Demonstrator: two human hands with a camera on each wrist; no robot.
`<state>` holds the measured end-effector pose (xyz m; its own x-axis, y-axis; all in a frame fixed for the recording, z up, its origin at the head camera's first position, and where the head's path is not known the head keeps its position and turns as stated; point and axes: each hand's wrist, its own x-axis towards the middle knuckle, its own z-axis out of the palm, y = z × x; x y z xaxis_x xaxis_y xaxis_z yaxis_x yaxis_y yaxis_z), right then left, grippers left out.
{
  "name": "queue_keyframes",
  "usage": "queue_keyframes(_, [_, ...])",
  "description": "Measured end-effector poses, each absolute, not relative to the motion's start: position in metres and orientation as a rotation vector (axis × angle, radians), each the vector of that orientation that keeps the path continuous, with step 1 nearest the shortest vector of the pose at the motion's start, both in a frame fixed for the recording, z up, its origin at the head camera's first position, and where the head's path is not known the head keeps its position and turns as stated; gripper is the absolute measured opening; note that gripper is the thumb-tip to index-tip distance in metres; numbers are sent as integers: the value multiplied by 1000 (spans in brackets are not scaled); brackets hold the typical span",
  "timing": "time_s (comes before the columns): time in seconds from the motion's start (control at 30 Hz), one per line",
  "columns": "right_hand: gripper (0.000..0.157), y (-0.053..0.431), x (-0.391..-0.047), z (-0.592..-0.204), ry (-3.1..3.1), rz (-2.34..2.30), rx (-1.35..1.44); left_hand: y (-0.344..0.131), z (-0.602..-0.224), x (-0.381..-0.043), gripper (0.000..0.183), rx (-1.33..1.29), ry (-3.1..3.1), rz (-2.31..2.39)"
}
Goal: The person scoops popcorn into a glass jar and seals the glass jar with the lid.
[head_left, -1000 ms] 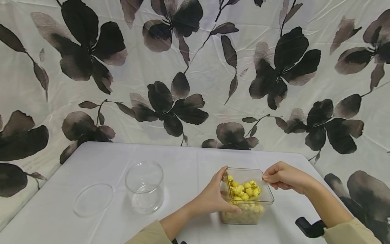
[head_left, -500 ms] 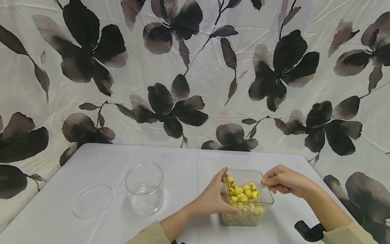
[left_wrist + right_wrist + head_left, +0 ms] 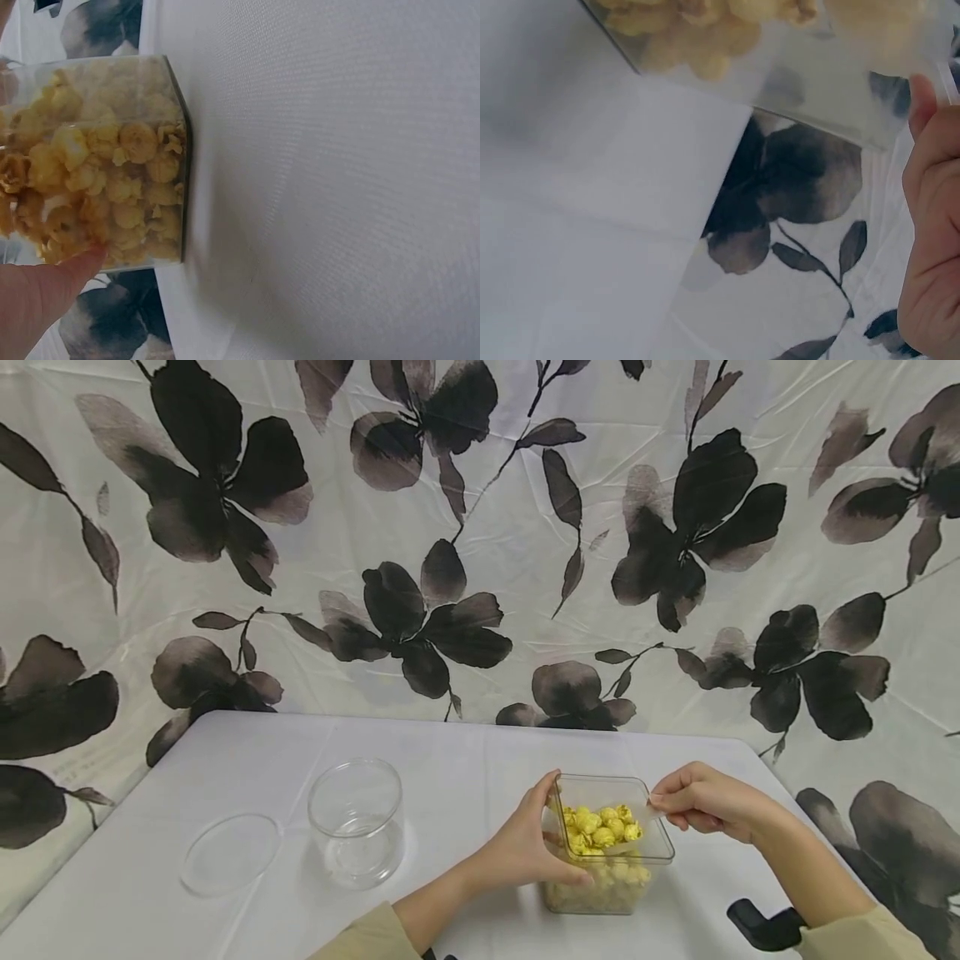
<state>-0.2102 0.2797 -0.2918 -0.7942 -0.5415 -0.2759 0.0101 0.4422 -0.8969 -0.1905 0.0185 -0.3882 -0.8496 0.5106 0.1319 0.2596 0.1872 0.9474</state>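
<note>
In the head view, a clear square container (image 3: pixel 600 893) of yellow popcorn (image 3: pixel 603 837) stands on the table, its top uncovered. My left hand (image 3: pixel 525 843) grips its left side, thumb along the front; the left wrist view shows the thumb (image 3: pixel 75 274) against the wall. At the right rim, my right hand (image 3: pixel 708 802) pinches the end of a whitish translucent scoop (image 3: pixel 654 811). Its other end reaches in among the popcorn and is largely hidden. Only the edge of the right hand (image 3: pixel 937 225) shows in the right wrist view.
Left of the container stands a clear round jar (image 3: pixel 356 827) without popcorn. A clear round lid (image 3: pixel 231 854) lies flat farther left. White cloth covers the table (image 3: pixel 450 777), and a floral curtain (image 3: pixel 465 527) hangs behind. A black strap piece (image 3: pixel 761 924) sits by the right sleeve.
The popcorn inside shifted and dipped half a second ago, and sits slightly higher again now. My right hand moved slightly at the rim; the left hand and container stayed put.
</note>
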Motion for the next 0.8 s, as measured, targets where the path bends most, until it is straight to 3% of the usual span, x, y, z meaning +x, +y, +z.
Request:
queue_keyframes(0.43, [21,285,-209,-293,2188,-1398,-354,20,-389,-190,119,758,2257,1707])
queue_keyframes(0.8, [30,279,-207,-296,2188,-1396,-416,19,-388,-190,119,737,2265,1711])
